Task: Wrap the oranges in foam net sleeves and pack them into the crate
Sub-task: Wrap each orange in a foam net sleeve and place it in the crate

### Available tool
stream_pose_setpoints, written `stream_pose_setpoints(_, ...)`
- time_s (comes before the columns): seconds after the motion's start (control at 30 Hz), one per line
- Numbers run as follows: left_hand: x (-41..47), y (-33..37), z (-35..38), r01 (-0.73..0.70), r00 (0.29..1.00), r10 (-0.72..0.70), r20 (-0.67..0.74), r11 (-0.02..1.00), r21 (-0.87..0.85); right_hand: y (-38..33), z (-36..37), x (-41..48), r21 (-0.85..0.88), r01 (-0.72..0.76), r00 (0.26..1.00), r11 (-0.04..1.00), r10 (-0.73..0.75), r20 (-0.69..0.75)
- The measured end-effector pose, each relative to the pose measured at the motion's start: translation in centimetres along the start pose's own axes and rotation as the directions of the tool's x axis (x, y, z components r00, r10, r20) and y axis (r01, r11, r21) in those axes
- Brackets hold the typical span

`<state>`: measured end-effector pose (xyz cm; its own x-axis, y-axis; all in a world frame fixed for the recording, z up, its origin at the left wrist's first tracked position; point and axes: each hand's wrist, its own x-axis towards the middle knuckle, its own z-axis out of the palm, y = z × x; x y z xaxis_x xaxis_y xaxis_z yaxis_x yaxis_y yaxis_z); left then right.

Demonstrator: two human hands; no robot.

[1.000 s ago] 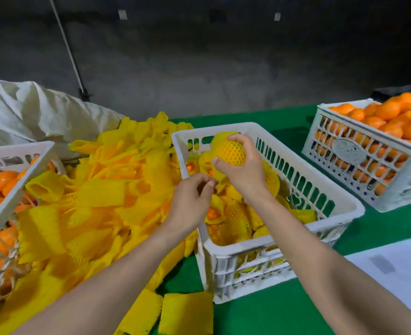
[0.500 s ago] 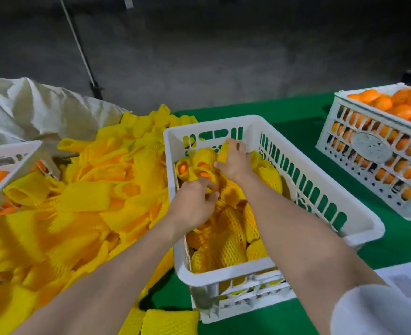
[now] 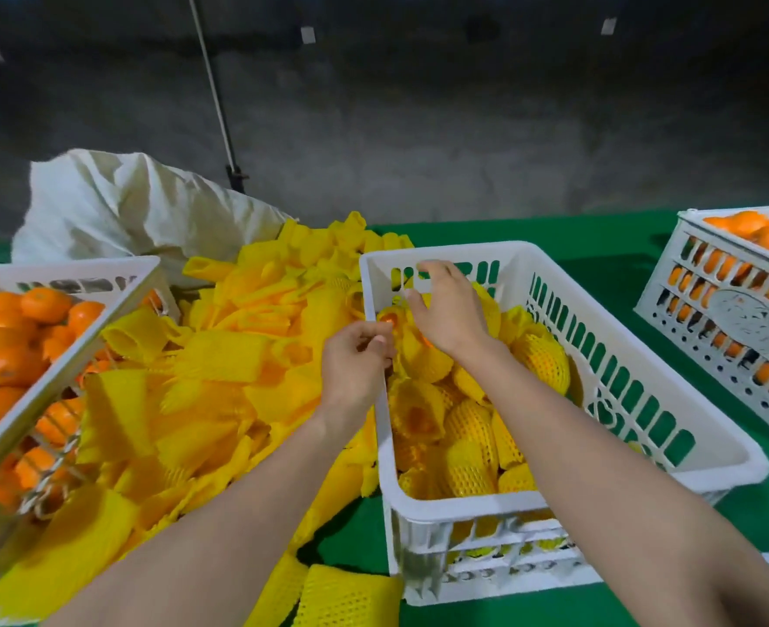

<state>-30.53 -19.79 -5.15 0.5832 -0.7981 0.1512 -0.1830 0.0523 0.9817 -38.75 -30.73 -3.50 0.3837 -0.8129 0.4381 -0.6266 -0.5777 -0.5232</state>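
The white packing crate point(image 3: 459, 520) stands in the middle, holding several oranges in yellow foam net sleeves point(image 3: 468, 427). My right hand point(image 3: 448, 310) hovers over the crate's far left corner with fingers spread and nothing in it. Just below it lies a sleeved orange with its orange end showing point(image 3: 389, 316). My left hand point(image 3: 355, 362) hangs above the crate's left rim, fingers loosely curled, with nothing visible in it. A big pile of loose yellow foam sleeves point(image 3: 220, 368) lies left of the crate.
A white crate of bare oranges point(image 3: 57, 276) stands at the left, tilted toward me. Another white crate of oranges point(image 3: 735, 310) sits at the right on the green table cover point(image 3: 609, 282). A pale sack point(image 3: 125, 210) lies behind the sleeve pile.
My right hand lowered the sleeved orange into the crate's far corner, let go of it and now lifts off with spread fingers. The left hand stayed near the crate's left rim.
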Motion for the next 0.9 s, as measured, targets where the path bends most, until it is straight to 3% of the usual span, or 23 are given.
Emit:
stream_pose_setpoints(0.07,0.5,0.2,-3.4,0.079,0.992,-0.087,-0.088,0.993,-0.084,-3.2,-0.5,-1.4,0.089,0.13,0.991,0.987,-0.129,-0.021)
stream_pose_setpoints(0.17,1.3,0.2,-9.4,0.119,0.973,-0.139,-0.184,0.986,-0.118,-7.7,0.0,-3.9,0.209,0.246,0.962,0.947,-0.265,0.072)
stream_pose_setpoints(0.27,1.0,-0.5,-14.3,0.158,0.956,-0.178,-0.233,0.982,-0.103,-11.7,2.4,-6.0,0.226,0.267,0.896,0.937,-0.327,0.299)
stream_pose_setpoints(0.33,0.3,-1.3,-16.6,0.192,0.948,-0.205,-0.242,0.979,-0.074,-13.4,5.0,-7.4,0.149,0.29,0.802,0.945,-0.325,0.502)
stream_pose_setpoints(0.47,-1.6,-2.8,-20.0,0.239,0.945,-0.239,-0.225,0.971,-0.029,-13.7,10.0,-10.4,-0.141,0.429,0.601,0.892,-0.165,0.782)
stream_pose_setpoints(0.57,-2.7,-3.9,-21.8,0.248,0.95,-0.241,-0.199,0.969,0.01,-12.1,12.4,-12.0,-0.346,0.446,0.526,0.826,0.071,0.848)
stream_pose_setpoints(0.63,-3.2,-4.4,-22.5,0.257,0.952,-0.25,-0.175,0.966,0.017,-10.9,13.1,-12.4,-0.381,0.418,0.495,0.825,0.145,0.857)
stream_pose_setpoints(0.7,-3.5,-4.8,-22.9,0.262,0.957,-0.256,-0.134,0.965,0.031,-10.1,13.2,-12.3,-0.354,0.317,0.565,0.88,0.124,0.815)
stream_pose_setpoints(0.8,-3.8,-5.0,-23.0,0.239,0.971,-0.237,-0.03,0.966,0.096,-10.6,12.2,-10.7,-0.195,0.098,0.749,0.976,0.057,0.66)
stream_pose_setpoints(0.9,-4.1,-5.2,-22.7,0.154,0.961,-0.202,0.191,0.959,0.24,-13.1,10.4,-9.1,0.017,0.052,0.887,0.998,-0.054,0.459)
